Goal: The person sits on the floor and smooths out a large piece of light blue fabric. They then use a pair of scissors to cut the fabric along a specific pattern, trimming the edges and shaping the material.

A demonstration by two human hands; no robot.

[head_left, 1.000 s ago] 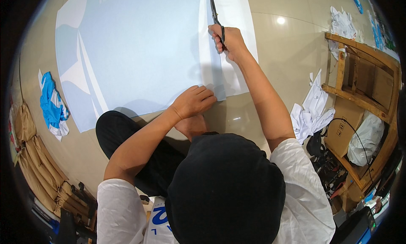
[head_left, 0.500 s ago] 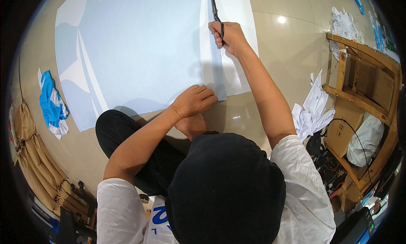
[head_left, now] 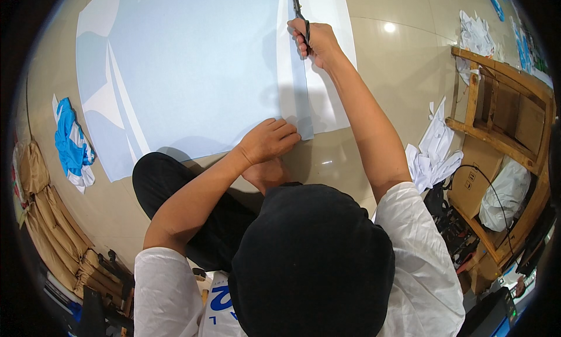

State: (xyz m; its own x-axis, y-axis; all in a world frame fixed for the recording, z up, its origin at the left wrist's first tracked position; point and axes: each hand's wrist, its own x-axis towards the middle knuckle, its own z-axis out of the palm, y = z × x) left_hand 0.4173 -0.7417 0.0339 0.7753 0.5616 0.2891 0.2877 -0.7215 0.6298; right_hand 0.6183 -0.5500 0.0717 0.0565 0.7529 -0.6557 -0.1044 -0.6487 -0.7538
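A large pale blue printed sheet (head_left: 193,74) with white curved shapes lies on the floor, over a white sheet (head_left: 330,103) along its right side. My right hand (head_left: 317,43) grips black-handled scissors (head_left: 298,12), their blades pointing away from me along the blue sheet's right-hand part, near the top of the view. My left hand (head_left: 270,139) rests with curled fingers on the sheet's near edge, pressing it, just above a bare foot (head_left: 263,174).
On the tiled floor (head_left: 397,56) lie blue-and-white fabric (head_left: 73,141) at left and white scraps (head_left: 435,156) at right. A wooden frame (head_left: 497,132) holds a cardboard box (head_left: 473,176) and white bag (head_left: 505,196). Brown folded material (head_left: 49,232) lines the left.
My right hand and the scissors have moved a short way forward, away from me, along the sheet. My left hand has stayed in place on the near edge.
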